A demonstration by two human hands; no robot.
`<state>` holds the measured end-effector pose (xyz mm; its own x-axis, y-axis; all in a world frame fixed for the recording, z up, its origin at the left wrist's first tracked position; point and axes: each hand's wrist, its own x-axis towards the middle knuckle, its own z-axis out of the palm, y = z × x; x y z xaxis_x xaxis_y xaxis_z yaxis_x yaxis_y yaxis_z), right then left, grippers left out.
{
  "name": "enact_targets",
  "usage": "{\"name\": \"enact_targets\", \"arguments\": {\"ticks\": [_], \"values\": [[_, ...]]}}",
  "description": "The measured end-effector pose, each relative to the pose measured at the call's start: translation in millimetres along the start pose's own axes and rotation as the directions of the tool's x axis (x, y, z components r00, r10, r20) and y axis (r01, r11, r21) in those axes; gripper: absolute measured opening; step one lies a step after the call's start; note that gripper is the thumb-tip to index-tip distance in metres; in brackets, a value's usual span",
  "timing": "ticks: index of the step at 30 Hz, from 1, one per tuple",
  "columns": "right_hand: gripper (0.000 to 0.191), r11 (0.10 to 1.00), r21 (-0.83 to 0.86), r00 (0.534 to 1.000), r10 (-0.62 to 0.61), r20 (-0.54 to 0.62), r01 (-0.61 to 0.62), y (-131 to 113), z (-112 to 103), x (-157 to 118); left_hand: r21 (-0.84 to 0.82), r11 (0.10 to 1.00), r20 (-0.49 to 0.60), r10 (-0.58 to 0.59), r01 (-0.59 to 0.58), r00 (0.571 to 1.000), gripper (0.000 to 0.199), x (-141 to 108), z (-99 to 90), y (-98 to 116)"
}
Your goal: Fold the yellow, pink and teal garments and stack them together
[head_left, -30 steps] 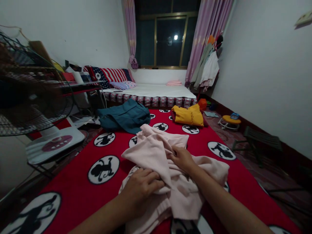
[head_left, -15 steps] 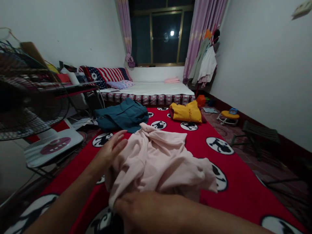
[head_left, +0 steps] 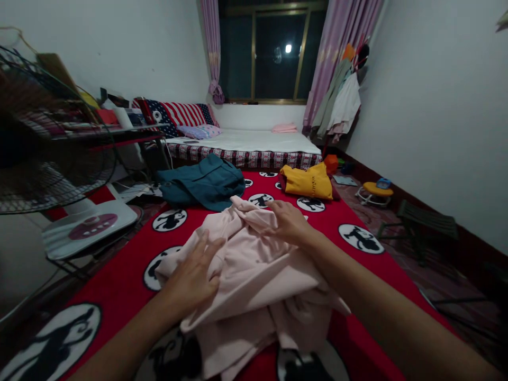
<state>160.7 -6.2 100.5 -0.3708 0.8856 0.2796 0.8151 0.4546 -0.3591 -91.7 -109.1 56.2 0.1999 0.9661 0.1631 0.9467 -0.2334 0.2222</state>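
A crumpled pale pink garment [head_left: 257,280] lies in the middle of the red patterned mat [head_left: 381,296]. On its left part rests my left hand [head_left: 194,275], fingers apart and pointing forward. My right hand [head_left: 288,223] is over the garment's upper right part, its fingers spread and bent toward the far folds. Neither hand visibly grips the cloth. Beyond the garment are a teal garment [head_left: 202,182] on the left and a folded yellow garment [head_left: 307,181] on the right.
At the left stand a fan [head_left: 39,159] and a white chair [head_left: 89,227], close to a cluttered table [head_left: 138,132]. On the right are a yellow round stool [head_left: 375,190] and a dark folding stool [head_left: 426,219]. A low bed [head_left: 246,140] spans the far end.
My right hand has gone from the garment's near edge to its far right part and opened. My left hand has come down onto the cloth. The garment's near part has spread toward me.
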Motion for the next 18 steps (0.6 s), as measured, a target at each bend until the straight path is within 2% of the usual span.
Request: {"name": "enact_targets", "arguments": {"ticks": [2, 4, 6, 8, 10, 11, 13, 14, 16, 18], "values": [[0.101, 0.984, -0.130, 0.987, 0.137, 0.084, -0.125, 27.9, 22.5, 1.7, 0.066, 0.997, -0.017, -0.048, 0.049, 0.999, 0.068, -1.9, -9.2, -8.0], [0.111, 0.966, -0.194, 0.972, 0.199, 0.125, -0.173, 41.4, 38.4, -2.6, 0.126, 0.988, -0.016, -0.085, 0.086, 0.996, 0.070, -3.6, -19.6, -11.9], [0.098, 0.953, -0.250, 0.973, 0.203, 0.107, -0.172, 41.0, 46.2, -7.8, 0.168, 0.974, 0.039, -0.161, 0.153, 0.986, 0.073, -3.9, -27.2, -12.4], [0.068, 0.943, -0.295, 0.974, 0.195, 0.113, -0.154, 32.2, 47.5, -11.8, 0.197, 0.958, 0.107, -0.233, 0.209, 0.967, 0.070, -2.3, -30.2, -11.1], [0.041, 0.952, -0.264, 0.969, 0.199, 0.147, -0.156, 22.3, 44.8, -16.7, 0.185, 0.962, 0.139, -0.228, 0.201, 0.964, 0.062, 0.0, -29.5, -10.4], [0.033, 0.966, -0.189, 0.966, 0.207, 0.157, -0.176, 18.6, 42.0, -20.5, 0.151, 0.975, 0.143, -0.187, 0.165, 0.972, 0.056, 1.1, -28.7, -11.0], [0.026, 0.964, 0.106, 0.964, 0.231, 0.134, -0.245, 15.0, 32.5, -32.6, 0.013, 0.997, 0.149, -0.074, 0.073, 0.986, 0.044, 2.7, -29.5, -14.7], [0.025, 0.915, 0.295, 0.962, 0.255, 0.101, -0.274, 14.8, 25.2, -40.5, -0.090, 0.996, 0.162, -0.011, 0.026, 0.987, 0.039, 3.8, -32.2, -17.6], [0.024, 0.750, 0.605, 0.942, 0.334, 0.003, -0.268, 16.2, 4.3, -57.1, -0.324, 0.945, 0.193, 0.104, -0.037, 0.976, 0.034, 8.6, -44.3, -23.9], [0.026, 0.656, 0.733, 0.888, 0.429, -0.166, -0.181, 20.1, -23.6, -68.3, -0.521, 0.852, 0.162, 0.145, -0.040, 0.976, 0.035, 21.1, -64.6, -28.3]]}}
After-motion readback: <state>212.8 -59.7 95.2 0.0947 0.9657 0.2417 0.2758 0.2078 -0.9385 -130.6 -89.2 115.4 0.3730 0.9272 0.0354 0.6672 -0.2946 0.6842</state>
